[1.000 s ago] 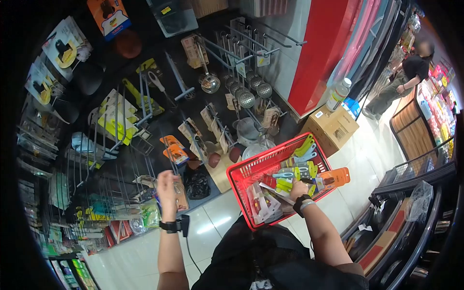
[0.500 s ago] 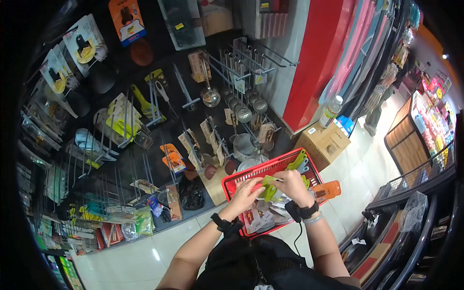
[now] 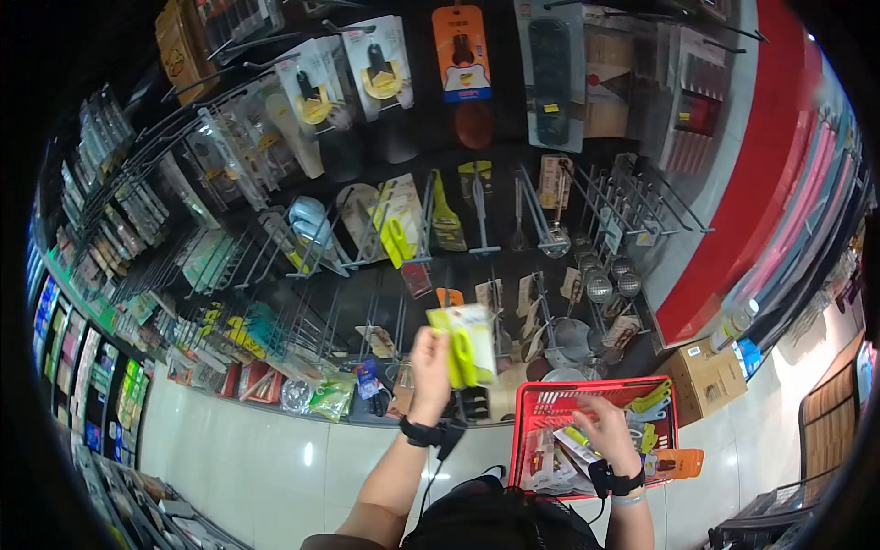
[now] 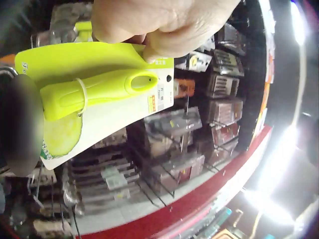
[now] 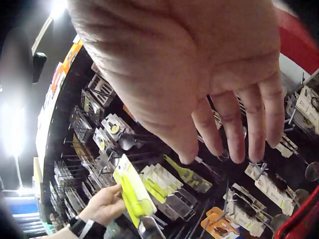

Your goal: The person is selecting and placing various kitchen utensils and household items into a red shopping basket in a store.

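Note:
My left hand pinches the edge of a carded tool with a lime-green handle, held up before the rack. In the left wrist view the thumb and fingers of that hand grip the top of the green and white card; a band crosses the handle. My right hand hangs over the red basket, its fingers loosely extended with nothing between them. The right wrist view shows this hand large in front, the left hand beyond it with the card.
Hooks of carded kitchen tools line the rack, with skimmers and a similar green-handled card among them. Packaged goods fill the basket, an orange card jutting over its right side. Beside it stand a cardboard box and a bottle.
The left hand has moved left from the basket with the green-handled card. The right hand has let go of the green item and stays over the basket. The head view has turned left.

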